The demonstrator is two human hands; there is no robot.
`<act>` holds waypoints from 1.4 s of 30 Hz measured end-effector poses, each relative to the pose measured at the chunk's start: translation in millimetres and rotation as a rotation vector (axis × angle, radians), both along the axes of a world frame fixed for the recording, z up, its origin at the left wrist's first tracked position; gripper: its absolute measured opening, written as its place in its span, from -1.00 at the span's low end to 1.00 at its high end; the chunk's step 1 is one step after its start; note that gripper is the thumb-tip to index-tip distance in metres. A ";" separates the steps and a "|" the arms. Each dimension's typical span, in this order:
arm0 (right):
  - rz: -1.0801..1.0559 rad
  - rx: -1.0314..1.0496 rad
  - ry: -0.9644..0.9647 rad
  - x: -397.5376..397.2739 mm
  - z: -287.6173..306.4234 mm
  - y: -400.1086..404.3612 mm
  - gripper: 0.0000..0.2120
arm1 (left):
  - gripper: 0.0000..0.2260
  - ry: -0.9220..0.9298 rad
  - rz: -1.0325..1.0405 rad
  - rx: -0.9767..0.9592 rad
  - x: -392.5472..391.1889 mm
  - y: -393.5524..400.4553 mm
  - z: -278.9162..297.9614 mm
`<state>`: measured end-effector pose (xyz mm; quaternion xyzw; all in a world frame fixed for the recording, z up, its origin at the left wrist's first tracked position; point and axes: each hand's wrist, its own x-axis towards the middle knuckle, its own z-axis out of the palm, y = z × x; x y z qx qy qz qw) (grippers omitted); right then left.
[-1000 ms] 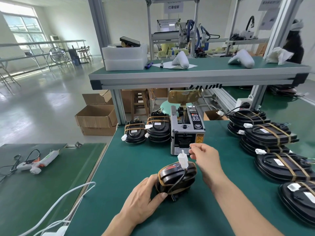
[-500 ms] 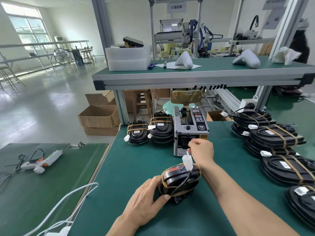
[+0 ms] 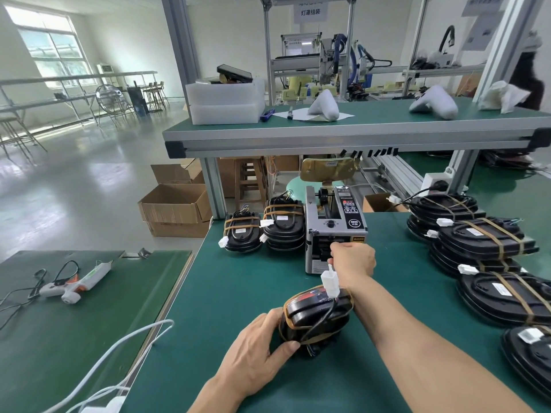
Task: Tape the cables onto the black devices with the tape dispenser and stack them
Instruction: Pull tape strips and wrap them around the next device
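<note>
A black device (image 3: 313, 315) stands on edge on the green bench, wrapped in brown tape, its black cable ending in a white connector (image 3: 330, 281) that sticks up. My left hand (image 3: 258, 359) grips the device's near end, thumb along its lower side. My right hand (image 3: 351, 259) reaches to the outlet slot of the grey tape dispenser (image 3: 334, 225), fingers curled at the slot; whether they pinch tape is hidden. Two stacks of taped devices (image 3: 283, 225) stand left of the dispenser.
Several untaped or taped black devices (image 3: 483, 236) lie stacked along the right. A glue gun (image 3: 74, 283) and white cables (image 3: 119, 350) lie on the lower left table. An overhead shelf (image 3: 343, 135) spans the bench; cardboard boxes (image 3: 176, 204) sit on the floor.
My right hand has moved forward from above the device's connector to the dispenser's outlet. The left hand keeps holding the device.
</note>
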<state>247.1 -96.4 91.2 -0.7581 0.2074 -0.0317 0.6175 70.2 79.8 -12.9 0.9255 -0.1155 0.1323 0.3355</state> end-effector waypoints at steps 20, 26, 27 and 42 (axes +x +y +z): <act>0.303 0.757 -0.066 -99.8 -56.7 -43.7 -0.79 | -0.61 -0.009 0.013 0.004 1.0 0.8 -1.4; 0.263 0.677 -0.165 -102.9 -49.6 -18.7 -0.70 | -0.60 -0.005 0.008 0.001 -0.6 0.3 0.3; 0.256 0.659 -0.164 -102.2 -50.6 -16.8 -0.70 | -0.60 -0.005 0.009 -0.001 -0.9 0.4 0.4; 0.385 -0.783 -0.646 -113.8 4.6 -18.6 -0.70 | -0.26 0.109 0.044 -0.114 -2.5 0.4 4.5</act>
